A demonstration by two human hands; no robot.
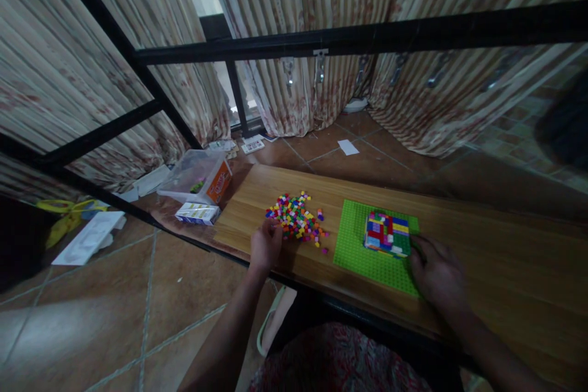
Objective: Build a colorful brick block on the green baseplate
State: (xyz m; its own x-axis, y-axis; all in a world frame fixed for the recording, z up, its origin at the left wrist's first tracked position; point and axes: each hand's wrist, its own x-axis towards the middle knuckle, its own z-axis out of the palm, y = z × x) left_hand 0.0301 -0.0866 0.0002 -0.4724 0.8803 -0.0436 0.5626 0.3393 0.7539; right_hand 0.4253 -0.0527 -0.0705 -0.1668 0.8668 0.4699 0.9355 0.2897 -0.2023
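My left hand [266, 246] is at the near-left edge of a loose pile of small toy bricks [296, 214] in many colours. Its fingers are pinched together, and what they hold, if anything, is too small to make out. A green studded baseplate [356, 251] lies to the right of the pile. On it stands a low block built of multicoloured bricks [387, 234], stacked in layers. My right hand [438, 272] grips the baseplate's right edge, thumb and fingers curled close beside the built block.
All this rests on a long wooden bench top [496, 245]. Beyond its left end are a clear plastic box [193, 174] with an orange label and a small carton [197, 213]. A black metal frame [275, 46] with hanging clips crosses in front of striped curtains [294, 98].
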